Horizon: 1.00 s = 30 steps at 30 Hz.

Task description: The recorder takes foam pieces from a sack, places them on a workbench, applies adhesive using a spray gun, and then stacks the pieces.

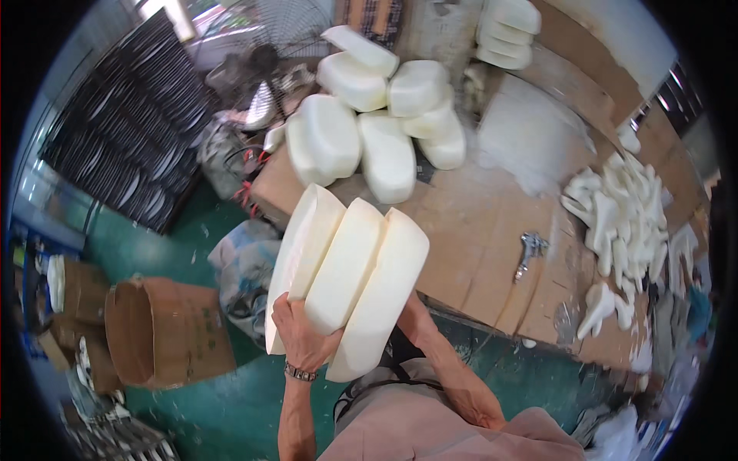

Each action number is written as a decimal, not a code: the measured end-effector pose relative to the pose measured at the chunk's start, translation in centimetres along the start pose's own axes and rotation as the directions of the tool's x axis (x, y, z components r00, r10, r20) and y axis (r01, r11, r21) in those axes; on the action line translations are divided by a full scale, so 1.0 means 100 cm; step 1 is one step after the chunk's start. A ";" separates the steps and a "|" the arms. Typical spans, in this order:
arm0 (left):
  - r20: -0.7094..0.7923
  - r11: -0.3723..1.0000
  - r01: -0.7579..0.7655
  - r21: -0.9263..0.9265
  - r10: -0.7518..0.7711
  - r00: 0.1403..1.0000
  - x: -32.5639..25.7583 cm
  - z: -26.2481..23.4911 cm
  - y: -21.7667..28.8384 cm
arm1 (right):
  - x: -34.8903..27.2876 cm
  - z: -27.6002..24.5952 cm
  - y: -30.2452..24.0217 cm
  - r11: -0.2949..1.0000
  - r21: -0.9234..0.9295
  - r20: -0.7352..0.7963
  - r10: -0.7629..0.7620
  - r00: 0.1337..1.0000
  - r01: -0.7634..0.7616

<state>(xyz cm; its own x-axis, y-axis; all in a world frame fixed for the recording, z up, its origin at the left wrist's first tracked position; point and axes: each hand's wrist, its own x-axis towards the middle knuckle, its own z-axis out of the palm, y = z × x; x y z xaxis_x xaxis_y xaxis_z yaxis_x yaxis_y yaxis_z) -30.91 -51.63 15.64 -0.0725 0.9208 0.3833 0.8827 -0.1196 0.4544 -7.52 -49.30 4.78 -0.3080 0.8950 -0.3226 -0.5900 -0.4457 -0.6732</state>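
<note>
Held between my two hands in front of me is a stack of three cream-white moulded foam pads point(346, 265), tilted and nested one against another. My left hand point(302, 334), a metal-banded watch on its wrist, is closed around the near end of the stack, its thumb across the middle pad. On the other side, my right hand point(415, 321) reaches up against the rightmost pad, its fingers hidden behind it. Beyond the stack, several similar foam pads point(387, 154) lie heaped at the left end of the cardboard-covered table point(457, 253).
A spray gun point(528, 253) lies on the table, left of a pile of small white foam pieces point(619, 219). More pads point(507, 34) are stacked at the back. On the green floor stand an open cardboard box point(169, 330) and a plastic bag point(250, 269). A dark slatted rack point(127, 123) and a fan point(280, 38) stand farther off.
</note>
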 end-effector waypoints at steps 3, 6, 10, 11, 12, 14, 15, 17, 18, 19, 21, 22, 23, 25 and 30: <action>0.027 0.982 -0.160 -0.104 0.164 0.986 0.009 0.013 0.033 | -0.021 -0.033 -0.031 0.966 0.229 -0.202 -0.072 0.977 0.119; 0.003 0.901 -0.320 -0.294 0.336 0.942 0.022 0.037 0.054 | -0.049 -0.064 -0.074 0.826 0.420 -0.159 -0.340 0.927 0.375; 0.298 0.232 0.252 -0.939 0.191 0.935 0.048 0.112 0.072 | -0.079 -0.095 -0.136 0.854 0.296 -0.232 -0.370 0.899 0.428; 0.342 0.313 0.290 -0.904 0.123 0.932 0.046 0.139 0.082 | -0.080 -0.102 -0.150 0.845 0.280 -0.187 -0.418 0.889 0.456; 0.380 0.367 0.342 -0.865 0.035 0.924 0.038 0.164 0.091 | -0.075 -0.110 -0.160 0.848 0.261 -0.204 -0.419 0.885 0.461; 0.625 0.352 0.556 -0.753 0.118 0.772 0.044 0.212 0.093 | -0.064 -0.124 -0.173 0.867 -0.193 -0.287 -0.497 0.819 0.459; 0.603 0.672 0.322 -0.666 0.232 0.763 0.052 0.235 0.096 | -0.063 -0.133 -0.178 0.887 -0.140 -0.257 -0.463 0.848 0.441; 0.674 0.451 0.554 -0.700 0.161 0.721 0.051 0.250 0.105 | -0.065 -0.151 -0.184 0.915 -0.114 -0.341 -0.402 0.850 0.387; 0.788 0.129 0.777 -0.616 0.112 0.605 0.053 0.252 0.111 | -0.072 -0.160 -0.184 0.929 0.008 -0.335 -0.347 0.876 0.371; 0.818 0.214 0.791 -0.574 0.097 0.567 0.058 0.250 0.114 | -0.082 -0.167 -0.180 0.941 -0.034 -0.373 -0.324 0.870 0.336; 0.873 0.207 0.851 -0.483 0.037 0.487 0.071 0.241 0.127 | -0.101 -0.179 -0.170 0.958 0.087 -0.389 -0.221 0.894 0.274; 0.908 0.151 0.897 -0.416 0.015 0.419 0.079 0.236 0.135 | -0.108 -0.184 -0.163 0.959 0.146 -0.397 -0.170 0.902 0.245; 0.924 0.133 0.916 -0.378 -0.004 0.382 0.086 0.229 0.140 | -0.113 -0.189 -0.155 0.955 0.197 -0.408 -0.125 0.904 0.221; 0.938 0.146 0.928 -0.343 0.002 0.346 0.096 0.219 0.154 | -0.113 -0.198 -0.141 0.941 0.280 -0.426 -0.054 0.903 0.189; 0.976 0.055 0.975 -0.217 -0.001 0.217 0.111 0.215 0.186 | -0.091 -0.218 -0.123 0.909 0.372 -0.452 0.001 0.892 0.188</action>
<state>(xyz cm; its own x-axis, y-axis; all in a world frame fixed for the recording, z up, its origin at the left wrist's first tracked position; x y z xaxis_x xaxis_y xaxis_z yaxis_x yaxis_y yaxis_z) -5.29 -35.69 11.08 0.4363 0.5625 -0.7022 -0.1225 0.8103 0.5730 18.81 -51.59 1.45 0.0624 0.8054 -0.5894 -0.8718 -0.2435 -0.4250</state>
